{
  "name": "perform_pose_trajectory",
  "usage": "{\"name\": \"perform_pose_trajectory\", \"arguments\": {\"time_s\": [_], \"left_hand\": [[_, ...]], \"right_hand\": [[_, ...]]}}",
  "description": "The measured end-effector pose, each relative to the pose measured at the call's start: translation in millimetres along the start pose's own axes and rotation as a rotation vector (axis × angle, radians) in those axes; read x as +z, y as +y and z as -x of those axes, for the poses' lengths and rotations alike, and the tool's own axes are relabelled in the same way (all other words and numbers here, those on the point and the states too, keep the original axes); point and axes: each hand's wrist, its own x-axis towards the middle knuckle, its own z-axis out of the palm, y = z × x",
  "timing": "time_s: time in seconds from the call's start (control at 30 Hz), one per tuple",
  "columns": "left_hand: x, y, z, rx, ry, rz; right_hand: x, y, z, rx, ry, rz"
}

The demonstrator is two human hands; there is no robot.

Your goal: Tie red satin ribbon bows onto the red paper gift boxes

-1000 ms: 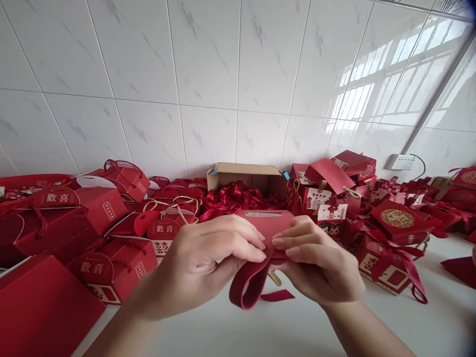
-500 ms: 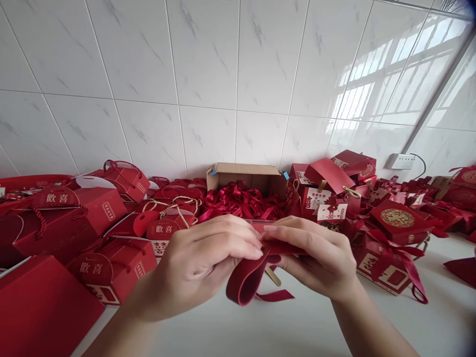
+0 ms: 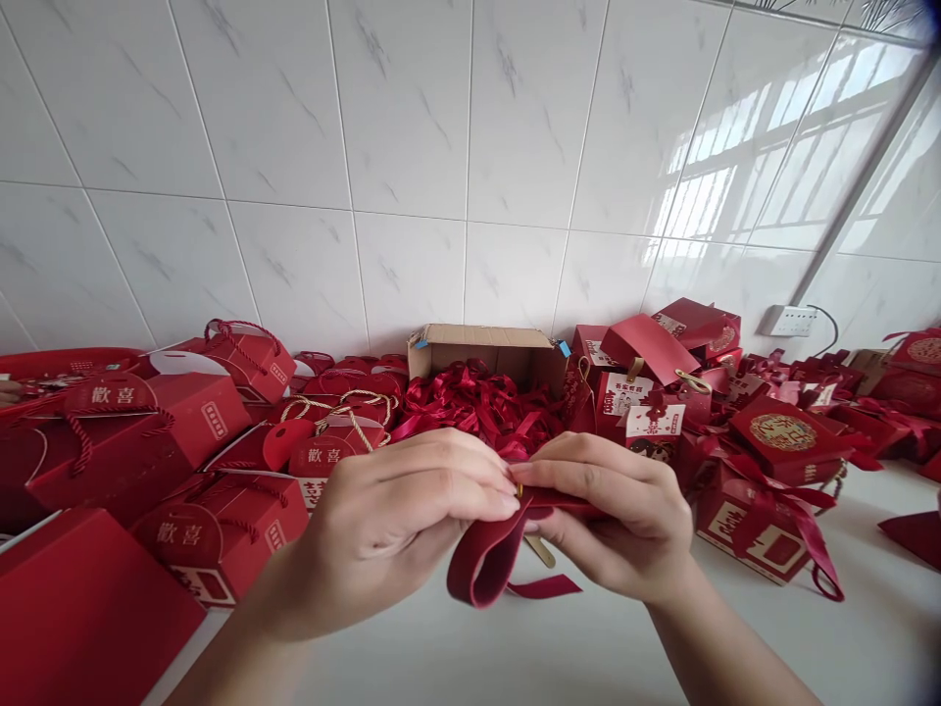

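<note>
A dark red, leather-like strap (image 3: 470, 579) hangs in a loop between my two hands, its upper part covered by fingers. My left hand (image 3: 412, 520) pinches it from the left, the fingers bent over its top. From the right, my right hand (image 3: 624, 510) grips it with thumb below and fingers above. The fingertips of both hands nearly meet. A small gold-coloured piece (image 3: 520, 488) shows between them; its exact kind is hidden. Below the loop lie a gold strip (image 3: 542, 551) and a red ribbon end (image 3: 548, 587) on the white table (image 3: 441, 657).
A cardboard box (image 3: 489, 338) full of red ribbons (image 3: 477, 392) stands against the tiled wall. Red gift boxes with rope handles (image 3: 176, 431) crowd the left. More red boxes (image 3: 790, 441) are piled at the right, near a white power socket (image 3: 790, 321).
My right hand has shifted slightly left, its fingertips closer to my left hand's. The small gold-coloured piece now shows between the fingers. The strap loop stays almost in place.
</note>
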Motion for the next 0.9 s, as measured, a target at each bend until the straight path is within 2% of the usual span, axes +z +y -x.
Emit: {"name": "perform_pose_trajectory", "arguments": {"time_s": [0.23, 0.5, 0.77, 0.9], "left_hand": [[1.1, -3.9, 2.6, 0.01, 0.016, -0.045], [-0.9, -3.5, 1.9, -0.016, 0.011, -0.037], [-5.2, -8.0, 8.4, -0.242, -0.114, -0.032], [-3.2, -7.4, 9.0, -0.311, -0.117, 0.027]], "right_hand": [[2.5, -0.3, 2.5, -0.023, 0.017, 0.147], [5.0, 2.2, 6.1, -0.032, 0.025, 0.188], [12.8, 13.8, 12.3, -0.105, -0.032, 0.187], [12.1, 14.5, 12.1, -0.093, -0.044, 0.185]]}}
